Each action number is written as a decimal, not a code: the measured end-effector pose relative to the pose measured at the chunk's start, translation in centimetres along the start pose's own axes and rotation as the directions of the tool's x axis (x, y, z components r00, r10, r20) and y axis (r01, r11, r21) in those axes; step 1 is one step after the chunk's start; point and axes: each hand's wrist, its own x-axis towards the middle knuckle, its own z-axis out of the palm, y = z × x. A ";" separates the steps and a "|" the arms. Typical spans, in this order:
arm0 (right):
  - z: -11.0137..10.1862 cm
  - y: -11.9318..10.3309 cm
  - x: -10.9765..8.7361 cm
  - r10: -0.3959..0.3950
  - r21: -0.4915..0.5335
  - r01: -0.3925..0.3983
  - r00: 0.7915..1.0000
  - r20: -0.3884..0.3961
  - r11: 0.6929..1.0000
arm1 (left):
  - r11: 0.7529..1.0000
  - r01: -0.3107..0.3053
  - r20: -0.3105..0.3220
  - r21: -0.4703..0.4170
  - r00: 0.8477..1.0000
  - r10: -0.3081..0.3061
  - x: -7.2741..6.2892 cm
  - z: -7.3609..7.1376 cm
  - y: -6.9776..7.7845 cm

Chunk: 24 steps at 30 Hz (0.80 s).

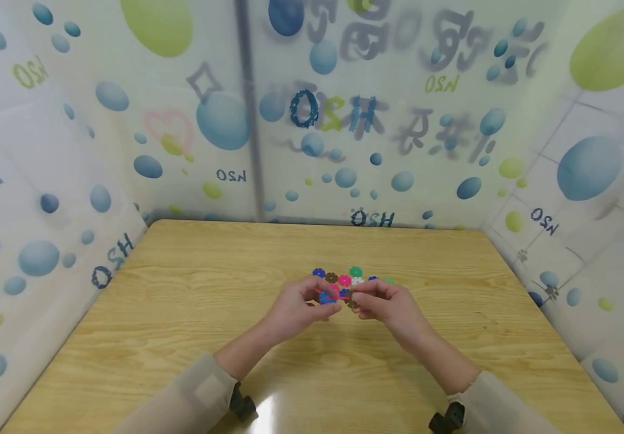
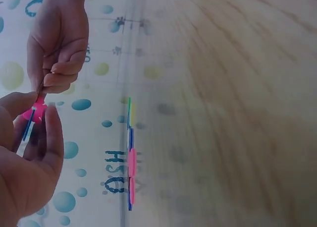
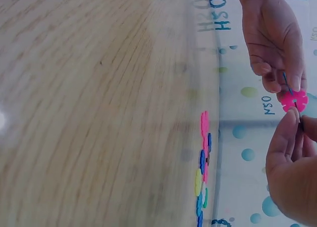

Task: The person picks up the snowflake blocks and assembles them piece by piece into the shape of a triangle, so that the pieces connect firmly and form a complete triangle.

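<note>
Both hands meet over the table around a small cluster of notched plastic discs. My left hand [image 1: 292,310] holds a pink notched disc [image 3: 294,102] together with a blue disc [image 3: 287,82] that shows edge-on. Opposite it, my right hand [image 1: 398,310] pinches a brown disc [image 1: 352,303] between thumb and index finger. In the right wrist view this darker disc meets the pink one at a slot on its rim, at right angles to it. Fingers cover part of the held discs.
Loose notched discs lie on the wooden table [image 1: 181,283] beyond the hands, among them a green disc [image 1: 356,272], a white disc [image 1: 357,281] and a blue disc [image 1: 319,273]. A patterned curtain [image 1: 312,175] rises behind the table and along both sides.
</note>
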 end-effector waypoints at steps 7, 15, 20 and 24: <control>-0.3 0.1 0.0 -0.010 -0.012 0.010 1.000 0.028 1.000 | 0.995 -0.048 0.019 0.087 0.999 0.047 0.3 0.5 -0.1; -0.1 0.6 -0.1 -0.003 -0.022 0.003 0.999 0.036 1.000 | 0.987 -0.070 0.023 0.146 0.997 0.068 0.5 1.0 0.0; 0.1 0.6 -0.1 0.018 -0.011 -0.018 0.999 0.033 1.000 | 0.977 -0.091 0.029 0.195 0.996 0.087 0.5 1.1 -0.1; -0.1 0.6 -0.2 0.013 -0.016 -0.013 0.999 0.045 1.000 | 0.980 -0.091 0.042 0.177 0.996 0.085 0.6 1.1 -0.2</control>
